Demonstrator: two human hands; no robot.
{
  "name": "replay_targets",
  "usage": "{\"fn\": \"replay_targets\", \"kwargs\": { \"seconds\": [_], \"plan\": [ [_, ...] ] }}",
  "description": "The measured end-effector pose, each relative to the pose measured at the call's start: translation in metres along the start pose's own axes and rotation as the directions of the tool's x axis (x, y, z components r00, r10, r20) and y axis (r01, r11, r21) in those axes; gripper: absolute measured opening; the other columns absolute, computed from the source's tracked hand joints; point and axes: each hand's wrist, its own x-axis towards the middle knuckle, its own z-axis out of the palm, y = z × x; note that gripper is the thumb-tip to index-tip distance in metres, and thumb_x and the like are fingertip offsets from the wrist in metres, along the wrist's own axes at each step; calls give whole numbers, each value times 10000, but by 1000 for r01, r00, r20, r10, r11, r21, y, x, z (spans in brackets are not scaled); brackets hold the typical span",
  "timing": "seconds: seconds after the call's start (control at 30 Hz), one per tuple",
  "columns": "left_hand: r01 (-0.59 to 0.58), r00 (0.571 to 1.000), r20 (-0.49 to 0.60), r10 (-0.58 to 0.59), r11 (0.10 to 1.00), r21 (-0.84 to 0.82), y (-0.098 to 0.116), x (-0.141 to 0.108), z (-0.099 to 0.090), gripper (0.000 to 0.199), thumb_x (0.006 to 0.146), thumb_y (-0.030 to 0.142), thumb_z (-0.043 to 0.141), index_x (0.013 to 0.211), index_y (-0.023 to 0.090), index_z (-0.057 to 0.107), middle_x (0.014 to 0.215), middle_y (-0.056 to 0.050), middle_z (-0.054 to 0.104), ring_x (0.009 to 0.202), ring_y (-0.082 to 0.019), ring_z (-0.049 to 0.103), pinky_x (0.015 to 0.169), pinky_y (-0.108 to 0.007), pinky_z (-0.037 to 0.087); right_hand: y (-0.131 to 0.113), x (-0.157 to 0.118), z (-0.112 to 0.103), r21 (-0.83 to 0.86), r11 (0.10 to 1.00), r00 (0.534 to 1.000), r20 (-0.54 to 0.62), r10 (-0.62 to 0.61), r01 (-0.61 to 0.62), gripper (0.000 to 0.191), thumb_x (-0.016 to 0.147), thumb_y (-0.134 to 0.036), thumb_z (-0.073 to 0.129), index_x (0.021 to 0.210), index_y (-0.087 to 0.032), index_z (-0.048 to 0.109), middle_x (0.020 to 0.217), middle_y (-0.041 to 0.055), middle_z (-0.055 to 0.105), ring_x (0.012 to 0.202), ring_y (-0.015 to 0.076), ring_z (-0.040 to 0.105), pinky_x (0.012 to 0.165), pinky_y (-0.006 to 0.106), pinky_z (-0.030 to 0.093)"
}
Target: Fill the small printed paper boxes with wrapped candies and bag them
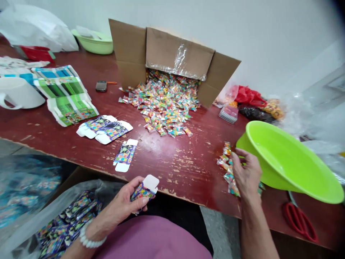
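Observation:
My left hand (128, 201) is wrapped round a small purple printed box (144, 191) near the table's front edge; the box's white top flap stands up. At the right, my right hand (245, 171) is bent over a small group of wrapped candies (228, 176) beside the green basin. Its thumb and fingers are close to an orange-wrapped candy (227, 148); whether they pinch anything is hidden. A flattened purple box (126, 154) lies left of centre, with more flat boxes (105, 128) behind it.
A cardboard box (179, 52) lies open at the back, spilling candies (168, 104). The lime basin (285, 162) stands right, with red-handled scissors (299, 221) in front. Green cartons (68, 99) and a white mug (21, 93) are left. A bag of filled packets (72, 219) sits below.

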Motion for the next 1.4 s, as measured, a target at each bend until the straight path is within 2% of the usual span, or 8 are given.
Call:
{"fn": "replay_targets", "kwargs": {
  "seconds": [0.27,0.43,0.7,0.83,0.93,1.07,1.23,1.4],
  "plan": [
    [11,999,-33,-11,1000,-15,-1,-2,-5,446,785,499,732,1100,228,570,917,-16,656,704,-128,594,669,-234,435,-92,4,159,192,936,837,421,-351,296,399,821,-231,664,1213,-156,649,1286,160,648,1209,309,555,1049,447,410],
    [13,997,-74,-17,998,-59,-7,-5,-14,504,763,543,739,1120,229,573,939,-36,670,699,-144,604,636,-241,427,-96,9,196,143,967,822,510,-253,209,458,829,-161,614,1284,-105,608,1425,217,539,1301,355,454,1084,510,340],
    [-39,992,-122,21,989,-144,-5,-1,-13,493,749,483,778,1106,207,577,930,-37,696,680,-137,619,652,-250,457,-79,8,166,381,911,916,402,-9,-158,311,872,-327,509,1029,-156,717,985,123,736,910,253,656,878,406,494],
    [-42,985,-174,-12,953,-301,-1,4,-15,508,737,392,810,1136,199,563,955,-45,705,636,-124,634,628,-256,490,-80,-9,138,512,765,877,459,141,-391,398,797,-518,604,954,-158,672,767,56,706,632,182,647,605,332,543],
    [-88,971,-240,-14,908,-409,5,9,-10,458,705,319,837,1052,183,570,873,-13,679,557,-101,599,532,-237,479,-95,-30,115,590,560,782,595,186,-582,385,695,-497,755,886,-180,649,690,10,668,589,146,628,549,283,548],
    [-203,939,-343,23,842,-500,14,21,5,485,650,246,869,1010,187,550,934,-13,689,527,-78,592,518,-239,511,-125,-62,89,525,92,533,835,138,-846,368,609,-293,894,876,-194,661,697,-32,656,598,91,612,530,183,530],
    [-289,903,-426,62,820,-493,16,32,21,541,615,266,890,1043,185,569,801,27,674,499,-80,582,474,-222,502,-149,-94,75,399,-28,396,915,80,-916,298,647,-264,886,864,-195,694,694,-35,657,583,76,594,526,165,532],
    [-304,871,-490,43,830,-468,14,30,21,503,585,272,901,960,147,590,752,24,670,501,-81,576,458,-211,493,-146,-104,74,382,-8,380,922,77,-924,298,672,-287,879,898,-193,709,751,-16,677,619,83,604,552,170,535]
  ]
}}
